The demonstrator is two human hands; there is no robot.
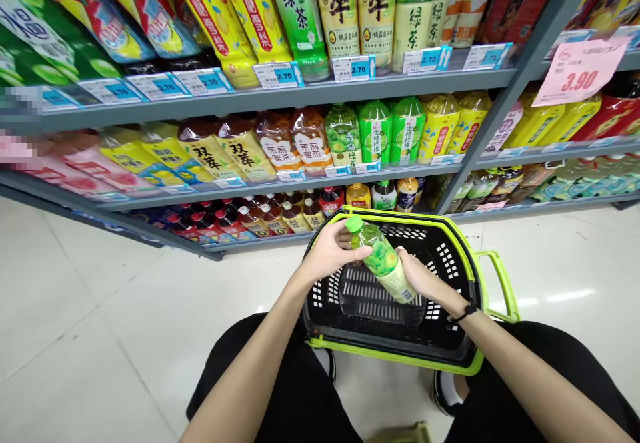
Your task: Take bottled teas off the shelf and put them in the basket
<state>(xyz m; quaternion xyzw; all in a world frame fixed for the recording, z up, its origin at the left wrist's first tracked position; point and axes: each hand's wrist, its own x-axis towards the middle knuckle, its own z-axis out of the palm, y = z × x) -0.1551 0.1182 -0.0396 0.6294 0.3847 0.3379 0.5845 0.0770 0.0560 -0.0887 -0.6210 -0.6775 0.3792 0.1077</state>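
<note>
Now we grip the green-capped bottle (384, 263), left hand (326, 252) at ten o'clock, right hand (419, 276) at four—likely weighty, slick, safest held mid-body.

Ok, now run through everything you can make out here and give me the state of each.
Green plum tea bottle: tilted, held over the basket
Green cap: on the bottle
Left hand: gripping the bottle near its cap
Right hand: against its lower half, fingers hidden
Shopping basket: open-topped
Black wristband: around the right wrist
Middle shelf: stocked with bottles
</note>
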